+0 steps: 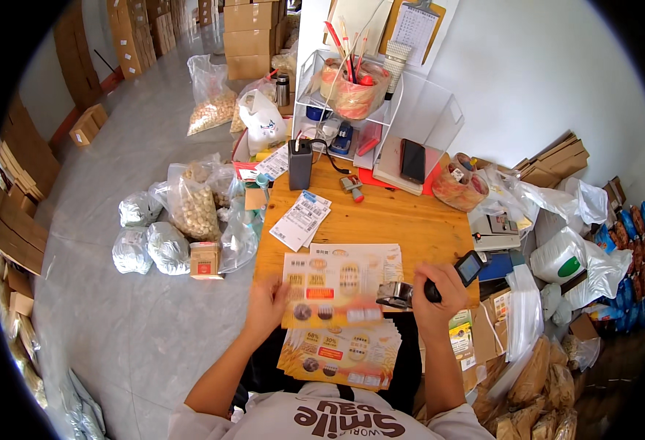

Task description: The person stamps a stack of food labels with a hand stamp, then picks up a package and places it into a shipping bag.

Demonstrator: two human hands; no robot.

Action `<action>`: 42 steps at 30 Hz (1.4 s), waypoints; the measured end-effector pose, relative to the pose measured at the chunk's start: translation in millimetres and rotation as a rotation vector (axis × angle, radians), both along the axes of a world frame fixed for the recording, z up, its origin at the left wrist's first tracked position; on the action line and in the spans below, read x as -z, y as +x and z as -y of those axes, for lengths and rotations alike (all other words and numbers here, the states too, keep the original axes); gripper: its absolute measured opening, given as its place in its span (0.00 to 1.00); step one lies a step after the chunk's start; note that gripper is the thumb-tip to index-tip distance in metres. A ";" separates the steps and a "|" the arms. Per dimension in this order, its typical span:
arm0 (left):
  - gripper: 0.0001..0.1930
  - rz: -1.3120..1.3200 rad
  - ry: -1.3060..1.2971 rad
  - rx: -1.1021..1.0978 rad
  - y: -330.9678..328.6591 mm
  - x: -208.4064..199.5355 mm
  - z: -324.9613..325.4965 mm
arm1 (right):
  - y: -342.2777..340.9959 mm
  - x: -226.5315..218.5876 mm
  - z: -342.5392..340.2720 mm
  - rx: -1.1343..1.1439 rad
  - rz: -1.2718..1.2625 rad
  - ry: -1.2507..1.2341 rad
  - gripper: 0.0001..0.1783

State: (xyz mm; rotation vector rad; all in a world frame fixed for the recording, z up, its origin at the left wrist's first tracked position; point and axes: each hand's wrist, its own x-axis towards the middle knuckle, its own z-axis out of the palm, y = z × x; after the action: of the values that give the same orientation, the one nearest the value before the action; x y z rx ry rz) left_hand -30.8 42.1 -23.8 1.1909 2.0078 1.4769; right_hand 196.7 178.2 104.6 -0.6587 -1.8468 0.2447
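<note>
My left hand (267, 302) is closed at the left edge of an orange-and-white printed leaflet (322, 293), which lies over the front of the wooden desk. In my right hand (440, 293) is a hand stamp (394, 295) with a shiny metal frame and a round black knob. Its metal end is over the right part of the leaflet; whether it touches the paper I cannot tell. More leaflets (341, 356) of the same print lie in a stack on my lap. Just beyond my right hand is a small black square case (470, 268) with a bluish-grey face.
On the wooden desk (366, 213) are shipping labels (302, 220), a black power bank (299, 165), a dark phone (412, 160) and a wire rack (440, 110). Filled bags (192, 205) stand on the floor at left. Packaging bags (557, 257) crowd the right side.
</note>
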 end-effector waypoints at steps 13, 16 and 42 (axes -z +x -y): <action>0.15 -0.243 -0.649 0.369 40.6 -16.0 47.2 | -90.7 57.5 -54.6 -0.216 0.092 0.092 0.08; 0.17 -0.361 -0.676 0.332 19.9 -30.8 25.8 | -98.8 65.0 -54.8 -0.218 0.096 0.086 0.09; 0.05 -0.296 -0.095 0.092 -3.1 5.3 -40.3 | -18.4 -0.3 2.4 -0.097 -0.004 0.084 0.13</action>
State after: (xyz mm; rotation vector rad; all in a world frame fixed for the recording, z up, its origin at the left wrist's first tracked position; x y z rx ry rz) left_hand -33.9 82.4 -29.1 1.5126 2.1493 1.2045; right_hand 178.3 175.8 104.9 -0.5109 -1.8769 0.2310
